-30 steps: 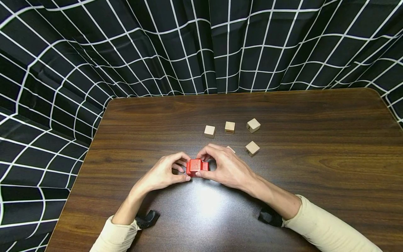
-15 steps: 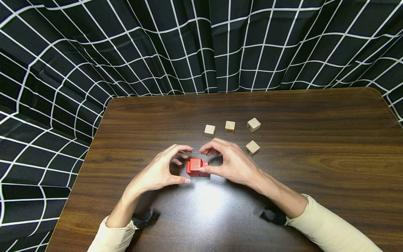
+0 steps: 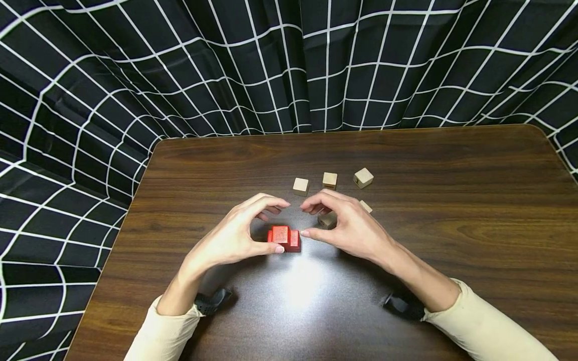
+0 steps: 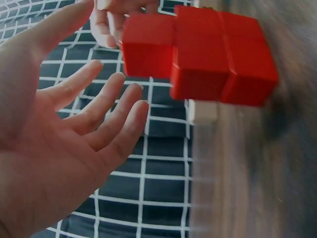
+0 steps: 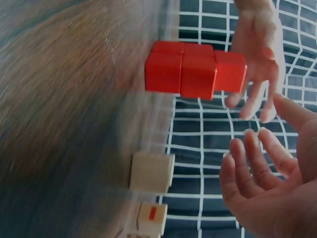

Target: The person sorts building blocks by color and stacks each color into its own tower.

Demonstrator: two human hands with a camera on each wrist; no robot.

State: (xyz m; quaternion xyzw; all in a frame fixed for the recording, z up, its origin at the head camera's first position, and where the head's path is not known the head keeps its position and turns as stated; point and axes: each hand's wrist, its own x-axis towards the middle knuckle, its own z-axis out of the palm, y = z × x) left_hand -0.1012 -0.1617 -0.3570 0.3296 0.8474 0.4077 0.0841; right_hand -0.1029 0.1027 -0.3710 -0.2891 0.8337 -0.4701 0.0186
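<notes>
While left grip [image 3: 239, 231] faces right grip [image 3: 356, 225], red blocks [image 3: 281, 234] stand between.

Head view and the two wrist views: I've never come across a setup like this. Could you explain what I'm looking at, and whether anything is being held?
There is no machine here, just a person's two bare hands: the left hand and the right hand. The head picture looks forward and down from the person's head. Each wrist picture is taken from that wrist, so the scene appears turned sideways.

On the brown table stands a small stack of red blocks. Around and beyond the right hand are pale wooden blocks, some partly hidden by it. A black cloth with white grid lines hangs behind.

Neither hand grips anything; both are open around the stack.
</notes>
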